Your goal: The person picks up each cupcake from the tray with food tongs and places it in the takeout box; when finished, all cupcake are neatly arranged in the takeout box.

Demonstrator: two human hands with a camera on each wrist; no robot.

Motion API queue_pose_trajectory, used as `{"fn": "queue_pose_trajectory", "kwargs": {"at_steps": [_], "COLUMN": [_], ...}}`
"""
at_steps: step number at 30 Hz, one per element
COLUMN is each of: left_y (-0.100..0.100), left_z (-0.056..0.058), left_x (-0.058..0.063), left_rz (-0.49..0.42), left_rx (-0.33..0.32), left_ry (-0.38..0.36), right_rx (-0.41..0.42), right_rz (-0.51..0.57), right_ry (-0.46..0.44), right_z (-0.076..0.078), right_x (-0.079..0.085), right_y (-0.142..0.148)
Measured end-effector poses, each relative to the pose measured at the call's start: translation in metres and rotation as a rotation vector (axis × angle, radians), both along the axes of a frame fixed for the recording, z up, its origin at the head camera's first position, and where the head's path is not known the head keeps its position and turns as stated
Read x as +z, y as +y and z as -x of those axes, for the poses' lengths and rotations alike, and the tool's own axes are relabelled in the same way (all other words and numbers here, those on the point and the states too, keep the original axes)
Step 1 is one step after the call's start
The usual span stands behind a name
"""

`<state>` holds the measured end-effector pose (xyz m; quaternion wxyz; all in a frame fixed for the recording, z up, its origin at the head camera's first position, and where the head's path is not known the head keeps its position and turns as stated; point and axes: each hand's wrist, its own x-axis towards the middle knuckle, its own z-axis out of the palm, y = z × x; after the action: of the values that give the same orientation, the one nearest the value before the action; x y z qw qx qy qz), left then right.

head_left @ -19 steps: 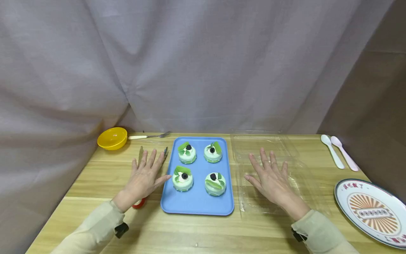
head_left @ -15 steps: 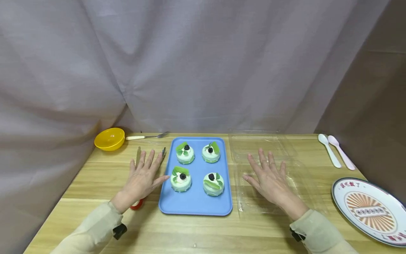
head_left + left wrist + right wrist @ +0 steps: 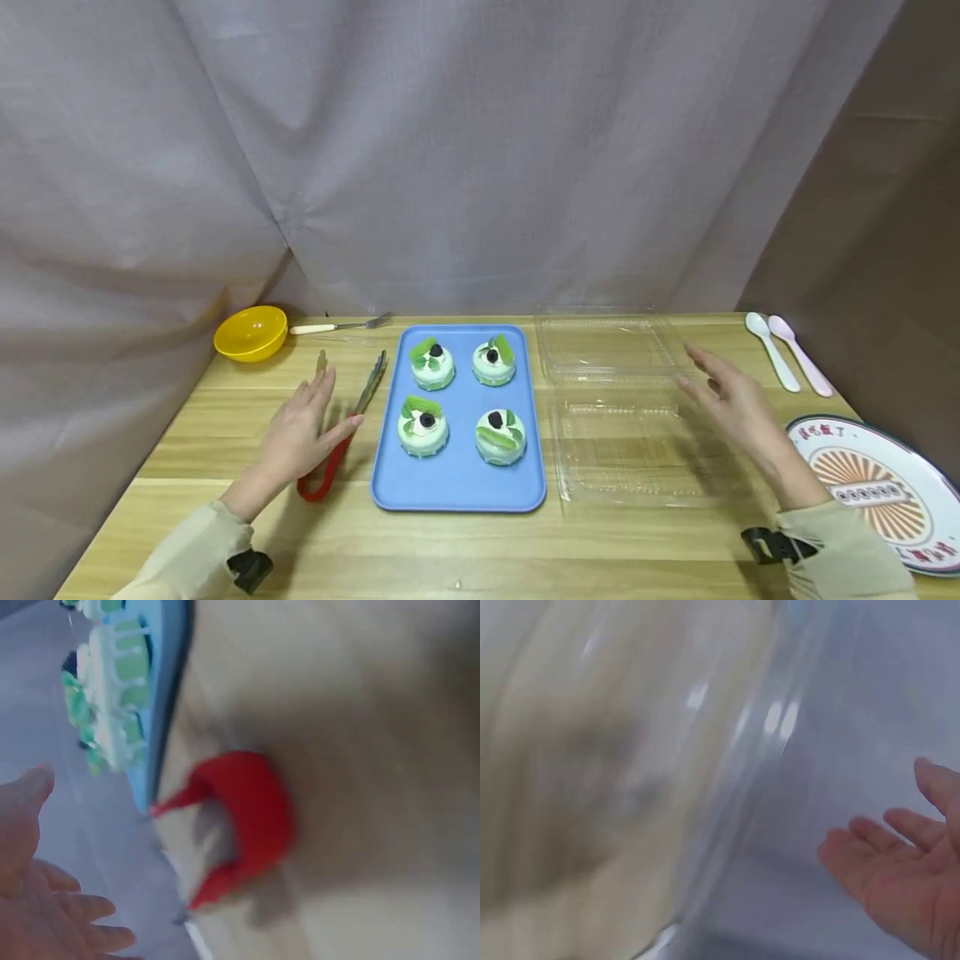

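My left hand (image 3: 296,429) hovers over the table just left of a pair of tongs, its fingers extended and thumb apart, holding nothing. The tongs' red handle (image 3: 324,482) shows below that hand; in the left wrist view the red handle (image 3: 262,810) is blurred. To the right, my right hand (image 3: 738,408) is above the right side of a clear plastic clamshell box (image 3: 626,500), which lies with its lid folded back. That hand's fingers are loosely bent around nothing. Between the hands, a blue tray (image 3: 461,493) bears several pale green cakes (image 3: 501,437) topped with dark berries.
A yellow bowl (image 3: 251,335) and a fork (image 3: 322,328) with a cream handle lie at the back left. Two plastic spoons (image 3: 798,354) are at the back right, in front of the curtain. A patterned plate (image 3: 918,508) sits at the right, partly behind my forearm.
My right hand has moved right, off the middle of the clear box, and turned sideways. My left hand has shifted left and lower, uncovering more of the tongs.
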<state>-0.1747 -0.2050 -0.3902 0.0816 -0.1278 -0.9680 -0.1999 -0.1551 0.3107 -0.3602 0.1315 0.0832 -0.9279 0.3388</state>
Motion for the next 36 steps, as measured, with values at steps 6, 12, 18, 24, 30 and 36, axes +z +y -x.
{"fn": "queue_pose_trajectory", "kwargs": {"at_steps": [6, 12, 18, 24, 30, 36], "left_y": [-0.02, -0.021, -0.015, -0.005, -0.006, -0.02], "left_z": [-0.004, -0.004, -0.003, 0.008, 0.011, 0.008], "left_x": [-0.019, -0.032, -0.041, -0.043, -0.042, -0.04], "left_rz": [-0.155, -0.252, -0.223, -0.228, -0.284, -0.404], "left_rx": [0.076, 0.157, 0.223, 0.275, 0.288, 0.245], "left_ry": [-0.124, -0.236, -0.233, -0.213, -0.198, -0.149], "right_rx": [-0.051, -0.043, -0.066, -0.012, 0.064, 0.089], "right_rz": [0.162, 0.337, 0.395, 0.609, 0.799, 0.827], "right_ry": [-0.145, -0.253, -0.313, -0.306, -0.301, -0.307], "right_z": [-0.006, -0.002, -0.001, -0.005, -0.005, -0.002], "right_x": [-0.022, -0.04, -0.048, -0.054, -0.057, -0.058], "right_y": [0.057, 0.063, 0.063, 0.071, 0.074, 0.071]}}
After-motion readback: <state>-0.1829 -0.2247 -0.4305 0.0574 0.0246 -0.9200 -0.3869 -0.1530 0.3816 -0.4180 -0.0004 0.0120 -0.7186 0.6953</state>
